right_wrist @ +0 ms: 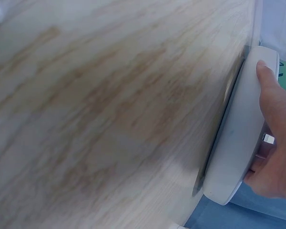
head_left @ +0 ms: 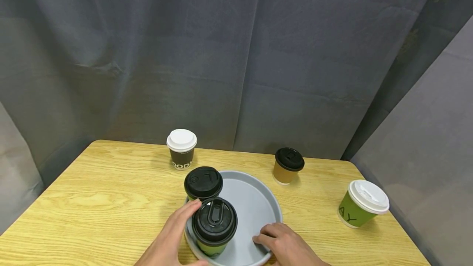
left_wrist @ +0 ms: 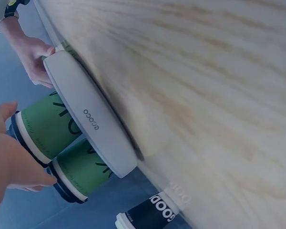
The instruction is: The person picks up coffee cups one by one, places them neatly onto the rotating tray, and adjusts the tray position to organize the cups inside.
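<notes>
A round grey tray (head_left: 255, 200) lies on the table, with two green paper cups standing at its left side. The nearer cup (head_left: 215, 223) has a black lid with a raised loop; the farther cup (head_left: 203, 182) has a flat black lid. Around the nearer cup's lid, my left hand (head_left: 171, 233) spreads its thumb and fingers, fingertips close to the gap between both lids. My right hand (head_left: 282, 241) pinches the tray's right rim, its thumb (right_wrist: 263, 71) on the outer wall and the fingers inside. The tray wall (left_wrist: 93, 114) reads "ecoco".
Behind the tray stand a dark cup (head_left: 182, 151) with a white lid and a brown cup (head_left: 286, 169) with a black lid. Farther right is a green cup (head_left: 358, 208) with a white lid. A grey curtain (head_left: 236, 60) hangs behind the wooden table (head_left: 92, 200).
</notes>
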Demonstrator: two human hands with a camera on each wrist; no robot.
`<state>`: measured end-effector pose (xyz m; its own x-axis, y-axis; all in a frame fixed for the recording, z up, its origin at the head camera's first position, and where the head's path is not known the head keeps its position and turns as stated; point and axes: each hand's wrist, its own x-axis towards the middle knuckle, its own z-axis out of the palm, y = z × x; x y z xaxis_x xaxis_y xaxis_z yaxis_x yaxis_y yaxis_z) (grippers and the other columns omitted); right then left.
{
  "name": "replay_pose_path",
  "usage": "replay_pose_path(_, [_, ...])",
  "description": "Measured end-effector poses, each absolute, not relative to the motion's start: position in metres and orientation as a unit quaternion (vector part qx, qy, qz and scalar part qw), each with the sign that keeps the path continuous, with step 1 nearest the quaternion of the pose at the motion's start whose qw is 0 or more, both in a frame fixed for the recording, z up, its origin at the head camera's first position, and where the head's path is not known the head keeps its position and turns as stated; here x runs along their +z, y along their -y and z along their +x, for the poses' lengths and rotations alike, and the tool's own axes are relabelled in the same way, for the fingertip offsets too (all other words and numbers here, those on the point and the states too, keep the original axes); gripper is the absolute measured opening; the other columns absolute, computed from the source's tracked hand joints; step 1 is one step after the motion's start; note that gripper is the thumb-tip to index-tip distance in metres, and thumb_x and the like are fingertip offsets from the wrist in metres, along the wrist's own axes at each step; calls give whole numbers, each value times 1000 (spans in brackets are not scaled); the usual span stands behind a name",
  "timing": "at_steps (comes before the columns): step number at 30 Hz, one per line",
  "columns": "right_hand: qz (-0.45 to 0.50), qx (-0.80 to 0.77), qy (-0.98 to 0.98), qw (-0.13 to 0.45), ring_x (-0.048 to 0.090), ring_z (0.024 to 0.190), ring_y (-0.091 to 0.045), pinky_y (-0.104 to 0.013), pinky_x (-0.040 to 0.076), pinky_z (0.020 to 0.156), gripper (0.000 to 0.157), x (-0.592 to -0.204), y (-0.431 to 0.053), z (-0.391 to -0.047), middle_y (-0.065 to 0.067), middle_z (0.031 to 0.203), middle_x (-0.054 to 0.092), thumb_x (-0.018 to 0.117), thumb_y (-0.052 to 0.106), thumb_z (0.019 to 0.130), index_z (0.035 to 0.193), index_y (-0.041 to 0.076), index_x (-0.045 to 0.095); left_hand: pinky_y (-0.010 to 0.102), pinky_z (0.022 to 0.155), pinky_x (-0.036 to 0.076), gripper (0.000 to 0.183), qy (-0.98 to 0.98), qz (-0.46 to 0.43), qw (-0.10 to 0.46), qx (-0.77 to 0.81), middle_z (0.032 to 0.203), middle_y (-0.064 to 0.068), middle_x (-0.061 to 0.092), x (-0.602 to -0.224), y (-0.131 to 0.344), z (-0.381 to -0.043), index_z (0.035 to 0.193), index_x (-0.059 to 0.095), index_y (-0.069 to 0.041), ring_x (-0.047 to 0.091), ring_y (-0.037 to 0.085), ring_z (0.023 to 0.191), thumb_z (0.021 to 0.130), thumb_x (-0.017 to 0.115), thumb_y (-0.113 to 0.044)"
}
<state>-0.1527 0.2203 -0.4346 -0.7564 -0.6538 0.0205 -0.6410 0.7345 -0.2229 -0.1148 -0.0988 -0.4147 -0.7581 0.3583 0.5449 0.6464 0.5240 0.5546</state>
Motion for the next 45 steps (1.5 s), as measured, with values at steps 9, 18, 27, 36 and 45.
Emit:
replay_pose_path(9, [-348,-108,-931,25,55,95,-10,-36,55,87,59,-434,-219,-152,11,106,61,66,71,80,115,24,73,55,96,48,85,858,-350,224,-303,150,0,45,-400,95,-114,149,42,-18,43,24,137,82,77,-55])
replay_pose_path(18, [-360,-104,-927,4,56,94,-10,-36,55,84,55,-436,-222,-153,10,106,62,68,67,81,113,23,74,52,98,46,58,831,-414,298,-222,146,-1,50,-399,86,-117,141,52,-17,46,22,135,97,58,-54])
replay_pose_path(27, [-360,-106,-927,3,57,94,-10,-36,55,84,56,-436,-220,-153,11,105,62,68,68,81,112,22,74,45,101,45,55,825,-437,311,-176,145,2,51,-401,83,-122,138,55,-14,47,21,134,102,46,-55])
replay_pose_path(36, [-367,-111,-924,-4,57,92,-10,-34,55,81,56,-436,-220,-154,10,104,62,70,68,79,111,21,74,34,111,33,57,821,-447,318,-160,143,4,52,-402,82,-124,132,58,-13,48,21,133,104,36,-57])
replay_pose_path(45, [-364,-111,-925,-4,57,91,-10,-34,54,80,52,-439,-219,-152,11,103,62,73,64,78,110,23,74,38,106,41,56,828,-442,309,-156,142,3,53,-401,83,-123,130,60,-13,47,18,134,105,33,-57])
